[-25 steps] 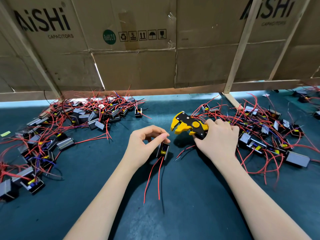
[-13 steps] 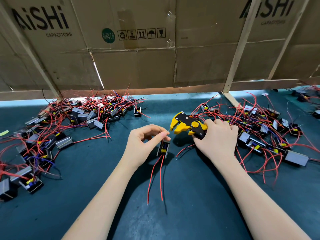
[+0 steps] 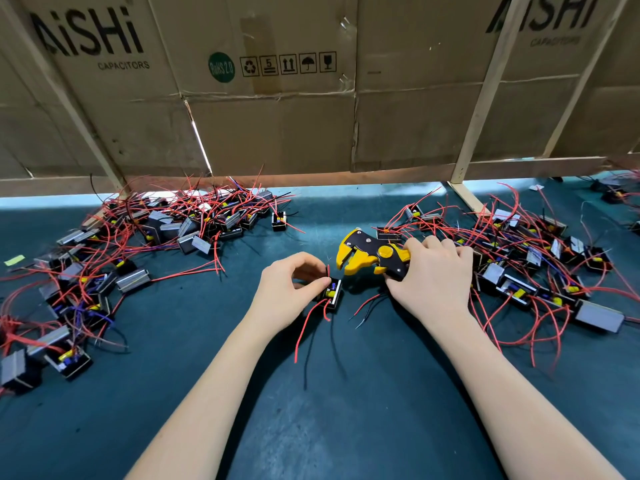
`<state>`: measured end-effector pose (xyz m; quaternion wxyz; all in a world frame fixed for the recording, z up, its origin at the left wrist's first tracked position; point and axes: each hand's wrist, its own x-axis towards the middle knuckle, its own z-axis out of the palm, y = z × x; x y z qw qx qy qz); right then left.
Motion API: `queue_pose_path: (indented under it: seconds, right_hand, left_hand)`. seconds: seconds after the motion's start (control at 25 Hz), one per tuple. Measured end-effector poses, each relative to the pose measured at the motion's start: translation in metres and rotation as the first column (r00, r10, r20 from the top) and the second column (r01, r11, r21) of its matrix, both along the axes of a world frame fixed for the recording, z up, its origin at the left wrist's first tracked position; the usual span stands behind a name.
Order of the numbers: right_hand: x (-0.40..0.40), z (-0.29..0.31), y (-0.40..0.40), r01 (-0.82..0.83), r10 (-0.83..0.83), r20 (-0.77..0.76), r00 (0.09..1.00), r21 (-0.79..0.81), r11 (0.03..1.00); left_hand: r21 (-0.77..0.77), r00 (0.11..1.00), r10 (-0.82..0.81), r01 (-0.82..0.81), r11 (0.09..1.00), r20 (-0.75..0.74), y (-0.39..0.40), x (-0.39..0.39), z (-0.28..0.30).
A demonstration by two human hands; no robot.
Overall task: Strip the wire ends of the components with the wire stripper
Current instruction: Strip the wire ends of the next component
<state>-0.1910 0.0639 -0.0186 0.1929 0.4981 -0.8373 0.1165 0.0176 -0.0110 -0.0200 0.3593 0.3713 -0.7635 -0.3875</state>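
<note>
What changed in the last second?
The left hand pinched one red wire of its component and bent it up toward the wire stripper; a second ago both wires trailed down. The right hand kept gripping the stripper, its jaws open.

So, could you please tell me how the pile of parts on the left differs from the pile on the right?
The left pile lies apart from both hands; the right pile sits right beside the right hand, which grips the wire stripper. The left pile curves from the cardboard wall towards the near left edge; the right pile spreads towards the right edge. Both hold small black parts with red wires on the green mat.
</note>
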Motion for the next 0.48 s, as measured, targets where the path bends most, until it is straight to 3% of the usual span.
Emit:
queue_pose_path:
  seconds: [0.48]
  right_hand:
    - [0.0070, 0.0022, 0.0010, -0.023, 0.023, -0.061, 0.998, -0.002, 1.000]
  left_hand:
    - [0.023, 0.998, -0.039, 0.040, 0.999, -0.046, 0.0014, -0.0059, -0.0029]
